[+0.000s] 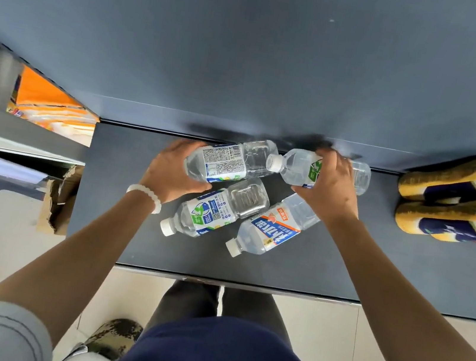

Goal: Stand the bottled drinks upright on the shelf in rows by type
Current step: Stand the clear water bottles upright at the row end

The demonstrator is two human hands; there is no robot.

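Note:
Several clear bottles lie on their sides on the dark shelf (406,253). My left hand (171,169) grips a green-and-white labelled bottle (233,161) by its cap end, so its cap is hidden. My right hand (332,186) holds a second green-labelled bottle (298,166) near the shelf's back, white cap pointing left. Lying loose in front are a third green-labelled bottle (213,210) and a bottle with a blue-and-orange label (273,228), both caps toward me.
Two yellow bottles with dark blue labels (458,199) lie at the shelf's right end. Orange packets (45,106) sit on a lower shelf at left. A torn cardboard box (58,202) stands on the tiled floor beside the shelf.

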